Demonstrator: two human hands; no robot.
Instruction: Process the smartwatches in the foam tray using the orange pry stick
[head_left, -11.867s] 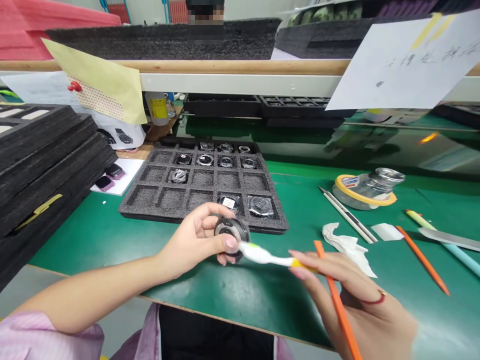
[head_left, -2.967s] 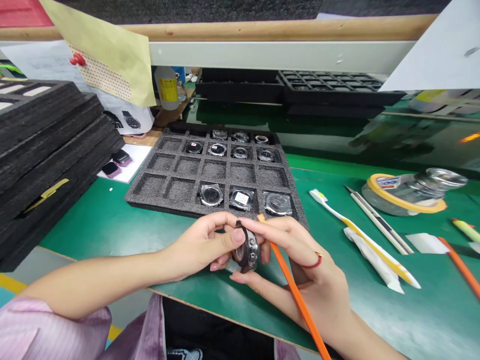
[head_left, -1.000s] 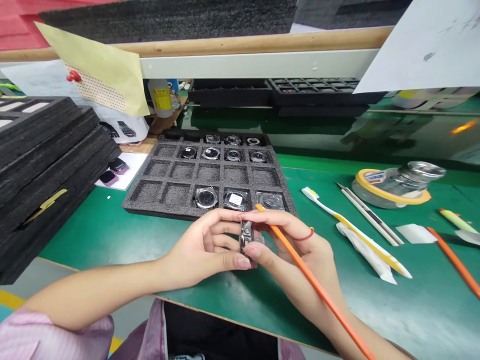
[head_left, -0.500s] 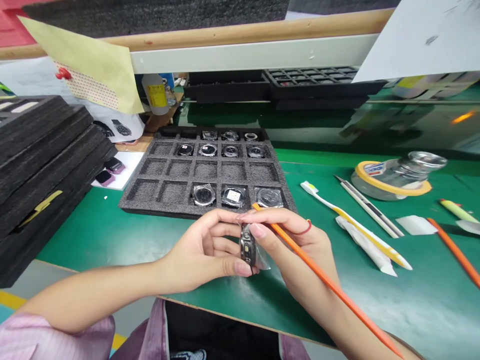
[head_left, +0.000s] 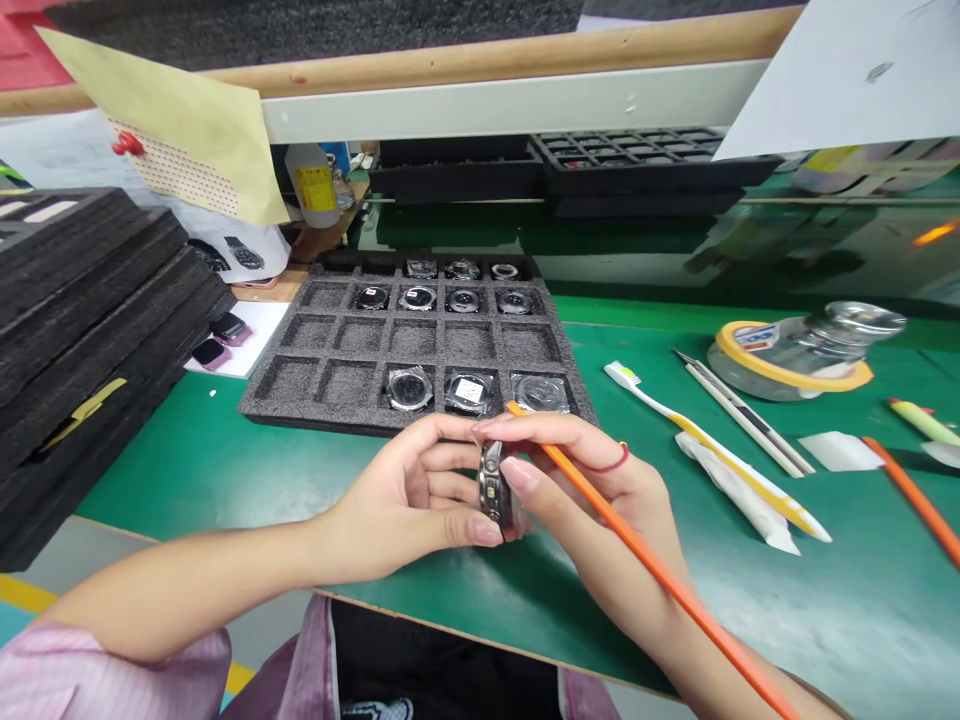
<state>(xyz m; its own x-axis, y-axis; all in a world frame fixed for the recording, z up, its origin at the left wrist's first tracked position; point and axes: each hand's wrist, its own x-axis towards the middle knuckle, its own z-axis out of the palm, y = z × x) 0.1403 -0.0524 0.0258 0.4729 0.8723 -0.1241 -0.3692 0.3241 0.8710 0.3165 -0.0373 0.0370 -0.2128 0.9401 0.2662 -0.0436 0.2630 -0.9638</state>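
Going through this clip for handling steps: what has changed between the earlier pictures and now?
The right hand has put the toothbrush down across the tissue and now helps the left hand hold the watch, turned edge-on. The tray's bottom row gained a third bagged watch. The orange stick stays in the right hand.

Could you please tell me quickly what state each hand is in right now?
Left hand: closed, holding a metal watch.
Right hand: closed, holding an orange stick, fingers also on the watch.

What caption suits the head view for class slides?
Left hand and right hand hold a watch by a foam tray.
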